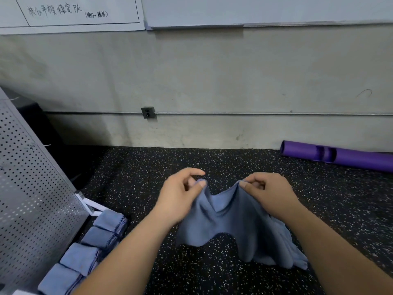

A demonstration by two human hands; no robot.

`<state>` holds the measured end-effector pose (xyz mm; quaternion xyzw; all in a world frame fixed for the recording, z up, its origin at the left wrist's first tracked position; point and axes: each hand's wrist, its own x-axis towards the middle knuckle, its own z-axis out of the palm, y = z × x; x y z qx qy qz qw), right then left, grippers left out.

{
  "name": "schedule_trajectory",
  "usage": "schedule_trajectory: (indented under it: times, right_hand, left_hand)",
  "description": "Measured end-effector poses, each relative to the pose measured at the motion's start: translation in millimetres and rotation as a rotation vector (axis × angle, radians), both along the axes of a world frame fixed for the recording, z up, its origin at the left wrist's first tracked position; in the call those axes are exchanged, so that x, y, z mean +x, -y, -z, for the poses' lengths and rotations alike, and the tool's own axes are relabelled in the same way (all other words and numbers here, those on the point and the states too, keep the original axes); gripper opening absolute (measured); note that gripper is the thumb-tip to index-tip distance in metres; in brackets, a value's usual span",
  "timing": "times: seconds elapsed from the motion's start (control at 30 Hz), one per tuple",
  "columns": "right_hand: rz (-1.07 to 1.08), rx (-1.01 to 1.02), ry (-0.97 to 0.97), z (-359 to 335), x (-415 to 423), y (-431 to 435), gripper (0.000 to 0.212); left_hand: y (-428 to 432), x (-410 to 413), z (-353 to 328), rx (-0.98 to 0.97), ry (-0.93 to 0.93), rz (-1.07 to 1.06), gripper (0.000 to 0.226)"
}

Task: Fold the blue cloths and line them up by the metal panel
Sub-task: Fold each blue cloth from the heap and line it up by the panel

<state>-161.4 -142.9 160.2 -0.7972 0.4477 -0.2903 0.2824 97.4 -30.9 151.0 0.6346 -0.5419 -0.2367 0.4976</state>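
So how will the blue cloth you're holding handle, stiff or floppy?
Probably floppy: the blue cloth sags between the left hand and right hand. Likely light, since fingertip pinches alone hold it up.

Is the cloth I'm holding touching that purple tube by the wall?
Apart: the head view shows speckled floor between the held cloth and the purple tube.

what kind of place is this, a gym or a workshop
Probably a gym or training room: speckled black rubber floor, a purple tube with a grip cutout lying by the wall, and a whiteboard above.
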Motion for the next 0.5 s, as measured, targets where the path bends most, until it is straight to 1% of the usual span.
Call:
schedule_trajectory:
  times: [0.07,0.17,0.23,0.37,0.43,0.5]
  right_hand:
    - [-0.068,-0.054,-0.032,-3.1,6.7,-5.5,0.008]
    - [-0.151,-0.066,-0.06,-7.5,15.3,-16.5,0.006]
    - [-0.183,-0.041,-0.061,-8.4,19.5,-22.5,0.004]
    - [-0.221,-0.013,-0.081,-8.5,21.2,-26.0,0.005]
    - [-0.232,0.013,-0.106,-6.6,17.9,-22.3,0.005]
    - [-0.254,0.043,-0.149,-4.9,12.1,-16.2,0.009]
  left_hand:
    - [0.4,-16.8,2.3,0.011,0.023,0.082,0.029]
    - [1.8,-34.8,7.7,0.016,0.107,0.117,0.032]
    - [1.8,-40.6,9.8,0.024,0.166,0.123,0.028]
    - [1.1,-41.9,10.3,0.06,0.286,0.124,0.011]
    - [2.4,-37.5,8.8,0.064,0.323,0.112,0.005]
    - [4.5,-30.9,5.6,0.053,0.324,0.076,0.004]
